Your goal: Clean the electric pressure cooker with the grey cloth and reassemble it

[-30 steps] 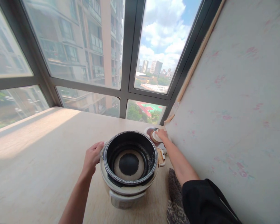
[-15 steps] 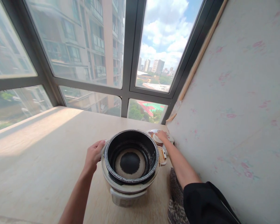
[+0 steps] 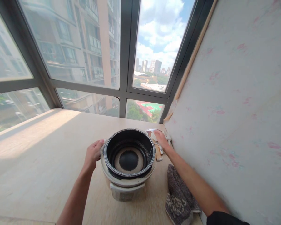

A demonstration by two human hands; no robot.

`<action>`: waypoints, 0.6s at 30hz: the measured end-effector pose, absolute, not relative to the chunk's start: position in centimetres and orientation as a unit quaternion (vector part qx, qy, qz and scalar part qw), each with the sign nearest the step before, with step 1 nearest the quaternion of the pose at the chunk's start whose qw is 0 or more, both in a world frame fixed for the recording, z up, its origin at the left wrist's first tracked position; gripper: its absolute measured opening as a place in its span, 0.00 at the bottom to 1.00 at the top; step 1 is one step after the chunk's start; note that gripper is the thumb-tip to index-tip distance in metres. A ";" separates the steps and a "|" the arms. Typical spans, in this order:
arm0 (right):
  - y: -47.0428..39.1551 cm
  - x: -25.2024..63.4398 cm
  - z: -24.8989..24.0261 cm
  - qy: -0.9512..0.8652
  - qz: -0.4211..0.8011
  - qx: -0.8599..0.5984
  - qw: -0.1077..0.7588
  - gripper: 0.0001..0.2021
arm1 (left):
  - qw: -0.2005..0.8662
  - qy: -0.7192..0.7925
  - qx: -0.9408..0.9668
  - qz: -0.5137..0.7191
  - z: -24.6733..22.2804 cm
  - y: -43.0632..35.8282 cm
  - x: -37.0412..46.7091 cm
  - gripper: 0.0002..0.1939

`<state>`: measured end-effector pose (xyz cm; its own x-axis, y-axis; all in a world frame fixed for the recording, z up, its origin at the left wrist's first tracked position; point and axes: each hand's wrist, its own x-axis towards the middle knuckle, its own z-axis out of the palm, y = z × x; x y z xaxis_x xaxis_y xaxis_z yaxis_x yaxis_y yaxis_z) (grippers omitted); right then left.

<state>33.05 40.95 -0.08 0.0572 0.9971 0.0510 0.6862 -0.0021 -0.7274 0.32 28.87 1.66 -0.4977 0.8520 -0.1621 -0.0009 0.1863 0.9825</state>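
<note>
Grips open rice cooker (image 3: 128,182), upright on pale counter (image 3: 49,175), by its left side with curled left hand (image 3: 93,154); reaches right hand (image 3: 162,140) over lid (image 3: 150,132) just behind. Cannot tell how open, or if gripping.

A pale bench (image 3: 49,181) is bounded along its far edge by windows (image 3: 89,101), the panes being held in dark grey frames (image 3: 123,62). Its left part is crossed by a band of sunlight (image 3: 35,134). The right side is closed by a pale wall (image 3: 245,125) patterned with faint pink flowers and edged by a wooden strip (image 3: 194,53). Beyond the glass, an apartment block (image 3: 91,47), a red-and-green court (image 3: 148,107) and a partly clouded sky (image 3: 159,28) are seen.
</note>
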 end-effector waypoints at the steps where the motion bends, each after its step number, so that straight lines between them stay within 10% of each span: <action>1: 39.6 32.9 0.0 -0.630 0.285 -0.639 0.336 0.26 | 0.387 0.665 0.316 0.555 1.6 28.9 0.3 0.26; 6: 33.9 32.7 0.7 -0.403 0.536 -0.504 0.545 0.21 | 0.384 0.659 0.307 0.570 1.4 29.0 0.2 0.23; 18: 31.9 27.6 1.3 -0.262 0.639 -0.438 0.576 0.07 | 0.351 0.670 0.261 0.599 1.5 28.3 -4.5 0.17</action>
<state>27.60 31.89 1.35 0.0470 0.9654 -0.2565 -0.5065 -0.1983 -0.8392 -4.53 28.35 1.55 -0.6170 0.7708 -0.1588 -0.0717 0.1459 0.9867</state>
